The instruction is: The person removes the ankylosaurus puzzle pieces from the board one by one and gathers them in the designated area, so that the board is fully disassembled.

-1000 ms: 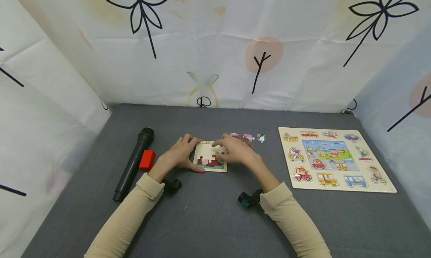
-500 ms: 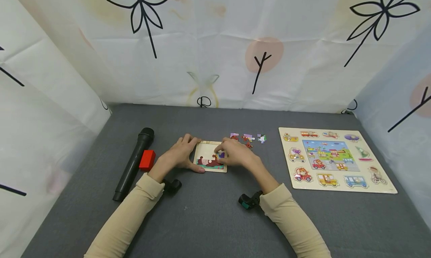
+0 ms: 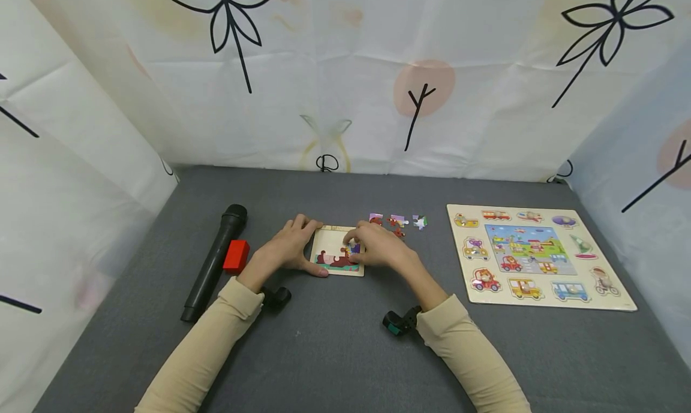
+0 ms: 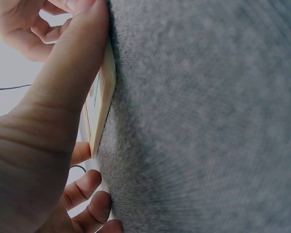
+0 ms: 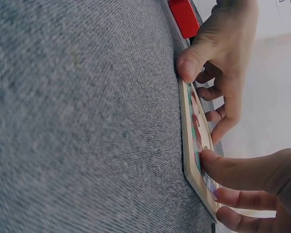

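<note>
A small wooden jigsaw puzzle tray [image 3: 327,238] lies on the grey table in the head view, with brown and green pieces fitted along its near side. My left hand [image 3: 288,245] holds the tray from the left, thumb at the near corner and fingers along the left side. My right hand [image 3: 380,245] is over the tray's right side, pinching a purple and yellow puzzle piece [image 3: 354,247] between thumb and fingers. In the right wrist view the piece [image 5: 211,184] sits inside the tray's frame, partly hidden by my fingers. Whether it is fully seated I cannot tell.
Several loose puzzle pieces [image 3: 398,220] lie behind the right hand. To the left are a black microphone [image 3: 212,266] and a red block [image 3: 236,256]. A larger wooden vehicle puzzle board [image 3: 534,287] lies at the right. White printed cloth [image 3: 351,101] surrounds the table.
My right hand has shifted slightly right, its fingers drawing in around the piece at the tray's right side. It barely moves over the last half second. The left hand and tray stay put.
</note>
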The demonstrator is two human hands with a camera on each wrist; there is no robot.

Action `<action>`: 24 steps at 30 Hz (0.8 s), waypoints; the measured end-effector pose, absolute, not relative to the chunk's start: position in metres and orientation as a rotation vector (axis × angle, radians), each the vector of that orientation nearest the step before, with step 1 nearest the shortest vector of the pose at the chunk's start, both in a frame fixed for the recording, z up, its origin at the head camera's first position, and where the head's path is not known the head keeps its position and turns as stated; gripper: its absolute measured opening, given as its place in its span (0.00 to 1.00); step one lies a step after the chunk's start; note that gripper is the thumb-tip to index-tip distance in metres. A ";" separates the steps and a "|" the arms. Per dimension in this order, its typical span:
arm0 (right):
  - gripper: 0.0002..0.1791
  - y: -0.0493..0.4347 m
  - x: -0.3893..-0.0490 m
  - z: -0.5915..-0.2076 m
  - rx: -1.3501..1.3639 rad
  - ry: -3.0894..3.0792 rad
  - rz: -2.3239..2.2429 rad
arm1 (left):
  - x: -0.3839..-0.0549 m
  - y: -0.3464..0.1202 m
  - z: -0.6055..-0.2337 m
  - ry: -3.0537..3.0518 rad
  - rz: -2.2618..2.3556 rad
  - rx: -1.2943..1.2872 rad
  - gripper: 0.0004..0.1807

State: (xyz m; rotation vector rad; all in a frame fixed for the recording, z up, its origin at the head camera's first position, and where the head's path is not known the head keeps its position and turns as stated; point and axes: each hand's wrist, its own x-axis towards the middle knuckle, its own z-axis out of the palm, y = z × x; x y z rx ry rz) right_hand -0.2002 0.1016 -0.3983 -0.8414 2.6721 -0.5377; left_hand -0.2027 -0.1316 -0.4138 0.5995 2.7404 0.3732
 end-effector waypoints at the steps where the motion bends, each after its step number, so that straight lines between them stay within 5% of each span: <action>1: 0.16 0.102 -0.200 -0.398 -0.843 2.673 -0.536 | -0.203 -0.132 -0.414 2.740 0.376 0.599 0.60; 24: 0.18 0.101 -0.200 -0.397 -0.782 2.645 -0.596 | -0.202 -0.131 -0.413 2.747 0.381 0.603 0.60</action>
